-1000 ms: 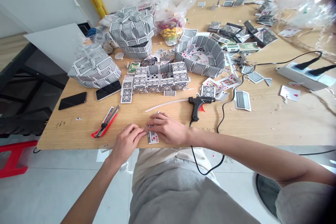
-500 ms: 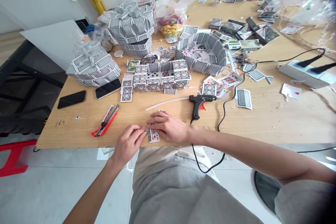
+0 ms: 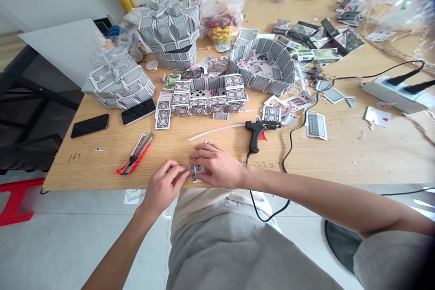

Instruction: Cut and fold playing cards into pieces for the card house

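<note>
Head view, catalogued by us: our left hand (image 3: 165,186) and right hand (image 3: 217,165), fingers bent and gripping, hold a small playing card (image 3: 197,173) near the front edge of the wooden table (image 3: 102,163), with a black hot glue gun (image 3: 258,135) just beyond the right hand and a red utility knife (image 3: 135,154) left of both.

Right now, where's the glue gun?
In the head view, the black glue gun lies on the table just ahead of the right hand, with a glue stick to its left.
</note>
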Demonstrator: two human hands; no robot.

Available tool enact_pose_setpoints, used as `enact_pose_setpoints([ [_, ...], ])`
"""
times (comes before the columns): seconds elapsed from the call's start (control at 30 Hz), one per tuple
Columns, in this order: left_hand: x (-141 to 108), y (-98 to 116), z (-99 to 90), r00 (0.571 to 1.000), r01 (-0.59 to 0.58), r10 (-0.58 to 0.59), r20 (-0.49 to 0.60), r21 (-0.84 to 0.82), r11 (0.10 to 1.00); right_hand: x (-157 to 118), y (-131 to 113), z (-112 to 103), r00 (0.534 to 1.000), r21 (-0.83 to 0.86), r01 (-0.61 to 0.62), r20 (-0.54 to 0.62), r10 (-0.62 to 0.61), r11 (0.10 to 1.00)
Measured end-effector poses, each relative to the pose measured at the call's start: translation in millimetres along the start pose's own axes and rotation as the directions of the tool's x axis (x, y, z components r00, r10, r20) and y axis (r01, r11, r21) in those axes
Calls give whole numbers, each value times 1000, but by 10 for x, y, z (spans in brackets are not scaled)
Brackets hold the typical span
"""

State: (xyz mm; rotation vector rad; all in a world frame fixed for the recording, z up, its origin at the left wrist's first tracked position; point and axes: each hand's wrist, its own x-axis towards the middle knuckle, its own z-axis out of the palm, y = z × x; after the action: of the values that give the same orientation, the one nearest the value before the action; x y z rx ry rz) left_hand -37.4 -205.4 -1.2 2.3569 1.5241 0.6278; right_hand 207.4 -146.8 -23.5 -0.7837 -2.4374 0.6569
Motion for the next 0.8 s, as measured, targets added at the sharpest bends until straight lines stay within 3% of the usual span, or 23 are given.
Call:
enact_pose_setpoints([
  [0.2, 77, 35, -74, 984, 61, -59, 170, -6, 998, -17, -7, -10, 1000, 10, -8, 0, 8, 1000],
  [0.4, 155, 131, -141, 944, 139, -170, 284, 125, 982, -16, -36, -9, 1000, -11, -8, -6, 7, 1000],
  [0.8, -41, 308, -19, 964, 185, -211, 161, 163, 969, -20, -36, -11, 1000, -38, -9, 9, 9, 999],
])
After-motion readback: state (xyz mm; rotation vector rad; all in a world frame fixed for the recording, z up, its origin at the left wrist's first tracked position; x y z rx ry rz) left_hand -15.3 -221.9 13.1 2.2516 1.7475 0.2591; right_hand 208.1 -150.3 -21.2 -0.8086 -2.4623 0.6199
